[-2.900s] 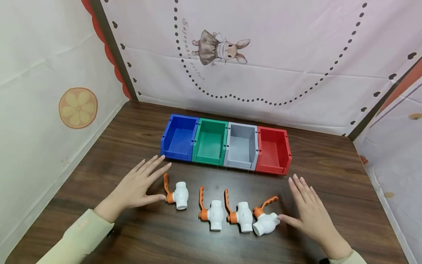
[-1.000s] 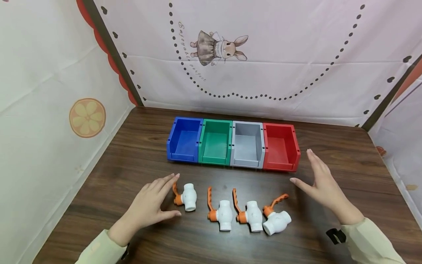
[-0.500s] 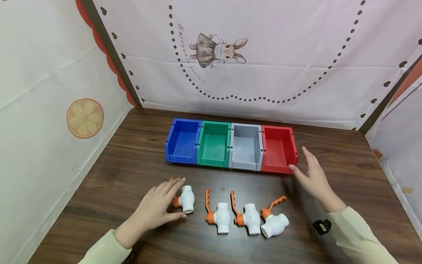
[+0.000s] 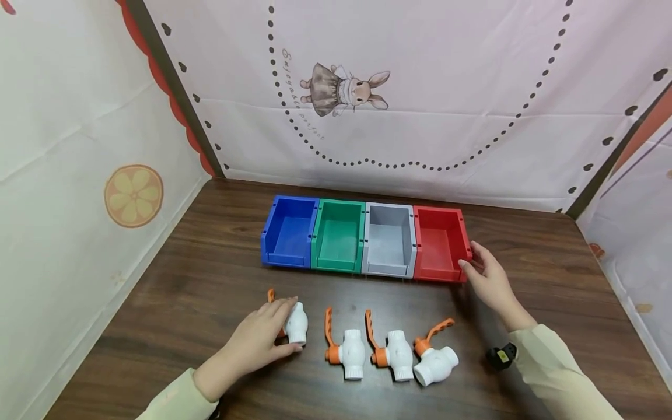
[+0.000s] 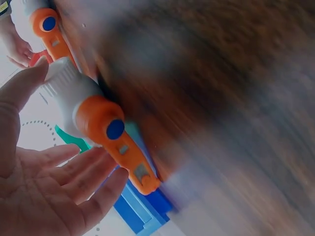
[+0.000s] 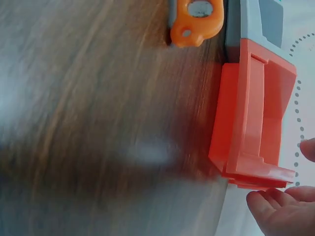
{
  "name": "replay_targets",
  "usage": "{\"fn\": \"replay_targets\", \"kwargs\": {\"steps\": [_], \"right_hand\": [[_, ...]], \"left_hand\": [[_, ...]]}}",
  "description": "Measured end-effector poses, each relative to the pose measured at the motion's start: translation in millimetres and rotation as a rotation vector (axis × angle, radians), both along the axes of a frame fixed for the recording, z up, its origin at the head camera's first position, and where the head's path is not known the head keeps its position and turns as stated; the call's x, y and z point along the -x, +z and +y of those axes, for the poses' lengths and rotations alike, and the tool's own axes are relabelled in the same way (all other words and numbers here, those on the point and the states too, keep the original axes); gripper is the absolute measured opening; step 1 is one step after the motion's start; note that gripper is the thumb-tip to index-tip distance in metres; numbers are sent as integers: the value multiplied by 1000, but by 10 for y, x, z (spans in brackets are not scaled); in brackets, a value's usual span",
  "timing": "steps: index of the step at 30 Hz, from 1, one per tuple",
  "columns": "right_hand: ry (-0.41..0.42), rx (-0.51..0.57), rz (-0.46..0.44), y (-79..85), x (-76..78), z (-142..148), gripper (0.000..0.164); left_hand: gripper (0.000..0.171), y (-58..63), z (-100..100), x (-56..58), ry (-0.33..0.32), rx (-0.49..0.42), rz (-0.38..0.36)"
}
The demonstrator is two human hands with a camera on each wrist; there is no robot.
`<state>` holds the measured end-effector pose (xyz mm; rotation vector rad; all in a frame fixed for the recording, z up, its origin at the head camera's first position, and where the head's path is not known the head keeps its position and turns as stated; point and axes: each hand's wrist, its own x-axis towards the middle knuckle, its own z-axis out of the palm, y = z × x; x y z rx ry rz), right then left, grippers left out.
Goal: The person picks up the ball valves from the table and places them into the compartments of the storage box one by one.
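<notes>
My left hand (image 4: 261, 332) lies over the leftmost ball valve (image 4: 297, 324), a white body with an orange lever, partly covering it. In the left wrist view, the thumb (image 5: 30, 81) is at the white end of this valve, and the loosely bent fingers (image 5: 106, 189) are beside its lever. My right hand (image 4: 490, 280) is at the right wall of the red bin (image 4: 438, 274). In the right wrist view its fingertips (image 6: 261, 201) come right up to the outside of that wall, with the thumb (image 6: 308, 149) apart on the other side.
Blue (image 4: 287, 260), green (image 4: 336, 266) and grey (image 4: 387, 270) bins stand joined to the red one in a row. Three more valves, a left one (image 4: 353, 354), a middle one (image 4: 400, 356) and a tilted right one (image 4: 437, 366), lie on the wooden table (image 4: 210, 291) before them.
My left hand has moved right and over the leftmost valve. My right hand has gone from beside the rightmost valve up to the red bin's right side. Valves and bins keep their arrangement.
</notes>
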<state>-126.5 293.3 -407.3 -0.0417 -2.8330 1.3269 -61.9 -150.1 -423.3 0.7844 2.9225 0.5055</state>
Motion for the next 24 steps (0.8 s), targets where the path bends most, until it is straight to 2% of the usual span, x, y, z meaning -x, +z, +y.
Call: {"fn": "replay_targets", "kwargs": {"steps": [3, 12, 20, 24], "right_hand": [[-22, 15, -21, -8, 9, -8, 60], [-64, 19, -9, -48, 51, 45, 50], [-64, 38, -34, -82, 51, 107, 53], [-60, 50, -53, -84, 62, 123, 56]], "left_hand": [[78, -13, 29, 2, 3, 1, -12], [78, -12, 43, 19, 15, -8, -46], [78, -16, 44, 49, 22, -40, -99], [79, 1, 32, 77, 11, -30, -83]]}}
